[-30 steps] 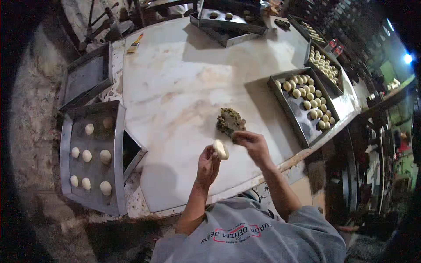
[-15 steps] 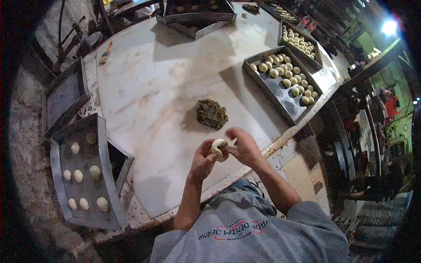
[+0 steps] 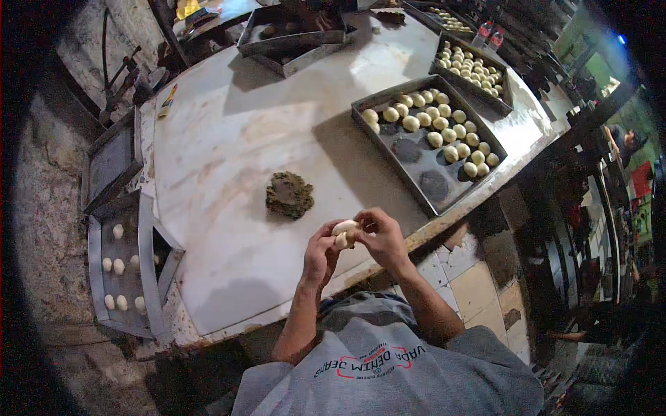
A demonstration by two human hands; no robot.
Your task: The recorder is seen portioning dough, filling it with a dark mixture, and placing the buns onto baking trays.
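since one second ago, the right hand [image 3: 384, 240] has been brought from the dark mass [image 3: 289, 195] to the dough piece [image 3: 344, 227], held over the surface [image 3: 215, 194]. with the left hand [image 3: 320, 254], its grip is clamped on the dough piece. judged light, soft and easily torn, it should be taken gently by the rim. its inside is hidden behind both hands.

I held a folded piece of pale dough [image 3: 343, 227] between my left hand [image 3: 321, 251] and right hand [image 3: 382, 239], over the table [image 3: 222, 159] near its front edge. A dark, crumbly lump [image 3: 290, 195] lay farther in. By the right edge sat a metal tray [image 3: 414, 165] of dough balls [image 3: 440, 123]; by the left, a brush [image 3: 166, 104].
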